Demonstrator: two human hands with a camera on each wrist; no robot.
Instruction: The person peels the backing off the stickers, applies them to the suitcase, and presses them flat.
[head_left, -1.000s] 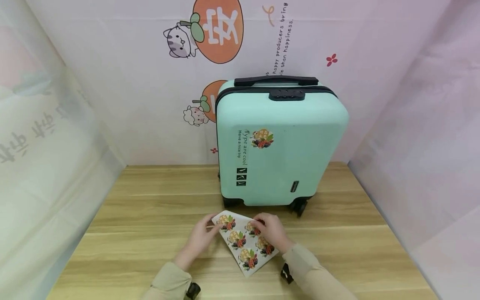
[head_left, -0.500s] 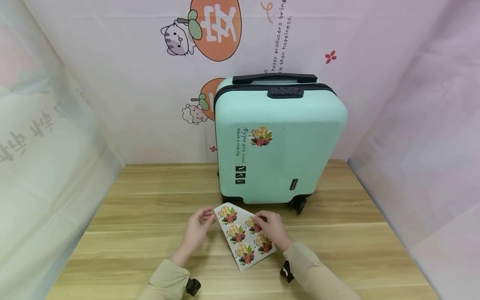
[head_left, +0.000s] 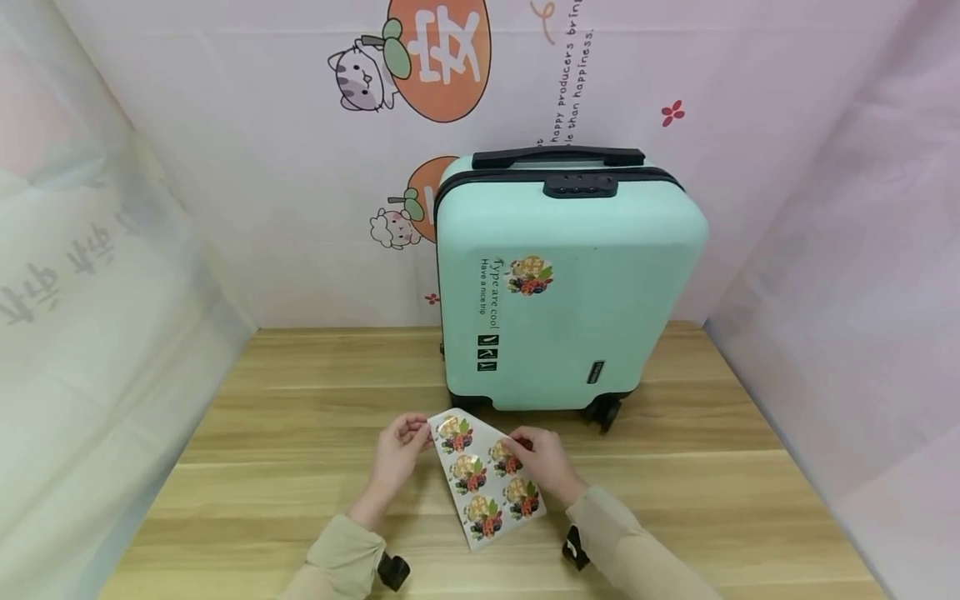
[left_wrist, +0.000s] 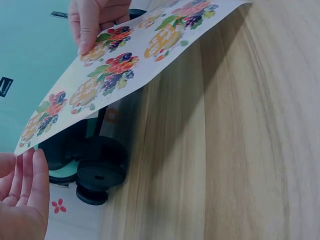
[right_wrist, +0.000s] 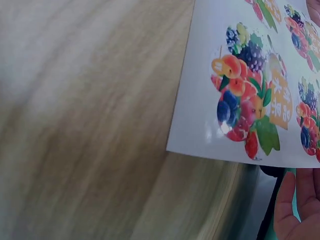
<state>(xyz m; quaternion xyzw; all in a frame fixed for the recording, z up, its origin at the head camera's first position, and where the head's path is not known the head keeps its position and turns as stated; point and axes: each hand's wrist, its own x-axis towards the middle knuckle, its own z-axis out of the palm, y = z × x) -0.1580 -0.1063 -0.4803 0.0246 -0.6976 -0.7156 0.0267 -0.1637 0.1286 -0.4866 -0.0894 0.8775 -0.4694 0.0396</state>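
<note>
A white sticker sheet (head_left: pixel 491 483) printed with several fruit pictures is tilted up between both hands, in front of the suitcase. My left hand (head_left: pixel 399 450) pinches its upper left corner with thumb and fingertips. On the upper right edge, my right hand (head_left: pixel 550 462) grips the sheet, thumb on the printed face and fingers behind. The left wrist view shows the sheet (left_wrist: pixel 112 82) raised off the table, its shadow below. A mint green suitcase (head_left: pixel 577 308) stands upright behind, bearing one matching fruit sticker (head_left: pixel 530 276) beside black lettering.
The wood-grain table (head_left: pixel 315 392) carries the suitcase on black wheels (head_left: pixel 602 410). A printed white cloth (head_left: pixel 285 208) hangs behind it, and pale cloth sides (head_left: pixel 817 275) flank the table. Black wrist bands (head_left: pixel 393 572) sit near both sleeves.
My left hand has shifted from over the sheet's upper left to its corner. The sheet has turned slightly and its lower end has swung left. My right hand keeps its grip.
</note>
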